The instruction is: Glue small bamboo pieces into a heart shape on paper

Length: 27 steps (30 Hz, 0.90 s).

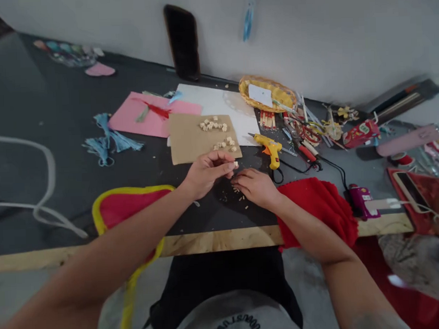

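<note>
My left hand [210,172] pinches a small cream-coloured piece [236,165] between thumb and fingertips, just above the dark table. To its right, my right hand [254,186] is lowered to the tabletop, fingers bent together over tiny pale sticks [241,192]. Whether a stick is between those fingertips is hidden. Beyond the hands lies a brown card [186,139]. Several small cream pieces [213,125] like the held one are grouped on it. A yellow glue gun [268,148] rests on its side to the right of the card.
Pink paper [126,117], white paper [239,106] and blue tassels [110,137] lie around the card. A wicker basket [267,93] and cluttered tools stand at back right. Red cloth [314,204] is under my right forearm. A phone [182,41] leans on the wall.
</note>
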{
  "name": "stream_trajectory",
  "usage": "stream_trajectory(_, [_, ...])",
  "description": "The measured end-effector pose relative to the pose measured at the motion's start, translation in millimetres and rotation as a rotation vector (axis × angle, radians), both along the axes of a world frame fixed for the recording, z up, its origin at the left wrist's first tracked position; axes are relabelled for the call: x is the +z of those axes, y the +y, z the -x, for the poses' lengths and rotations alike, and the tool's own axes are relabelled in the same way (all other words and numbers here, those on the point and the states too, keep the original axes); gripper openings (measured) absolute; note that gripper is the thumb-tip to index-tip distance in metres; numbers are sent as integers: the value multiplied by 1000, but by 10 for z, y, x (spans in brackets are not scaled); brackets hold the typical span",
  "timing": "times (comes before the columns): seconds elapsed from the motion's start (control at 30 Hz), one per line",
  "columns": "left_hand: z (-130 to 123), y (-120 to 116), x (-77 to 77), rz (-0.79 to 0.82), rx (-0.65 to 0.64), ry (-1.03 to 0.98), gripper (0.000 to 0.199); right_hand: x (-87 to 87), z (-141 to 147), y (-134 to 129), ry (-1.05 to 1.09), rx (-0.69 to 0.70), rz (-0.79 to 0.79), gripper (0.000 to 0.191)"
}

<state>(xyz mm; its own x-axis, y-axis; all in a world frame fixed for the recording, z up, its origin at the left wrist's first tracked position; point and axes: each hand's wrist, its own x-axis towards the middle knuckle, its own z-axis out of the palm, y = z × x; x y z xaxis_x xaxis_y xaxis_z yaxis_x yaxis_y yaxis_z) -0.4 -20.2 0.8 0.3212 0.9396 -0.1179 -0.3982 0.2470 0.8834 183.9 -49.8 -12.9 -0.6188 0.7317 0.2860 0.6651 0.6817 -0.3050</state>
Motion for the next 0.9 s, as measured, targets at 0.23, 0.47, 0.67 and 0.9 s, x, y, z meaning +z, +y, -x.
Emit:
stream_trajectory(0.23, [11,2,-36,-51,-37,-11,30,-12,102,5,-169,-44,35,16])
stream_trajectory(0.47, [13,1,-66,-85,-34,10,27,47,-37,57,262,-191,134,13])
stream_trajectory(0.67, [3,-20,-75,-60,-111,115,23,149,-132,29,537,-199,144,10])
stream_trajectory(0.9, [-1,-27,-73,-69,-173,155,21,178,-98,-8,463,-158,94,5])
